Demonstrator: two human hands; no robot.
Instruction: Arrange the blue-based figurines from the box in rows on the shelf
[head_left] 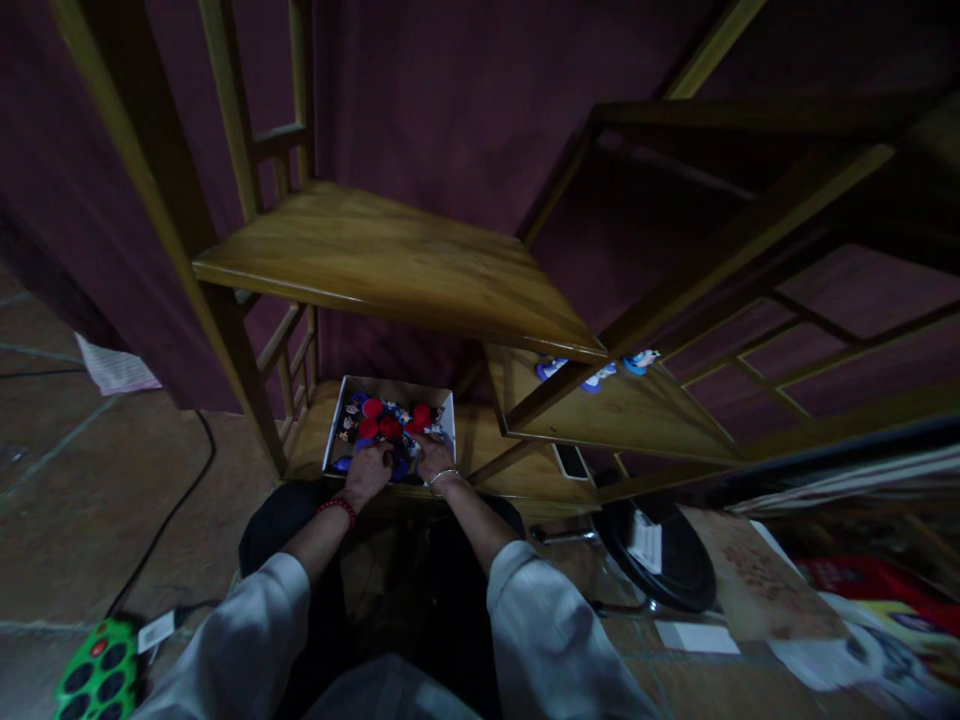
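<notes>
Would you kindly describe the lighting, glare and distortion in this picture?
Head view: dim overall, murky at upper right; faint sheen on the middle shelf board; wide-angle stretching and smearing toward the lower right edge; inside the box, fine detail around the left hand and right hand is too soft to read.

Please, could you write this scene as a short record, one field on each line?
Box: open, on the low wooden shelf
Contents: red and blue pieces
Left hand: over the pieces, grip unclear
Right hand: beside it, grip unclear
Right-hand shelf: small blue-and-white figures
Floor, left: green device
</notes>
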